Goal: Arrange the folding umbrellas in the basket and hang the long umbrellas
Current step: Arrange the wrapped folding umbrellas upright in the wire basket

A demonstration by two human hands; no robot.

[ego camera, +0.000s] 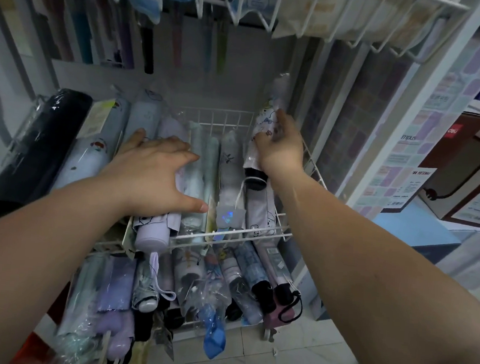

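Observation:
A white wire basket (pixel 282 230) holds several wrapped folding umbrellas lying side by side. My left hand (pixel 154 175) lies flat with spread fingers on a lilac folding umbrella (pixel 152 235) at the basket's left. My right hand (pixel 281 147) grips a white patterned folding umbrella (pixel 263 121) with a black handle, tilted up over the basket's right side. Long umbrellas (pixel 146 44) hang in a row from the rack above.
A black folding umbrella (pixel 36 150) and pale ones lie in the basket to the left. A lower basket (pixel 183 323) is full of more folding umbrellas. A white shelf post (pixel 402 122) and boxes (pixel 467 169) stand at the right. Tiled floor lies below.

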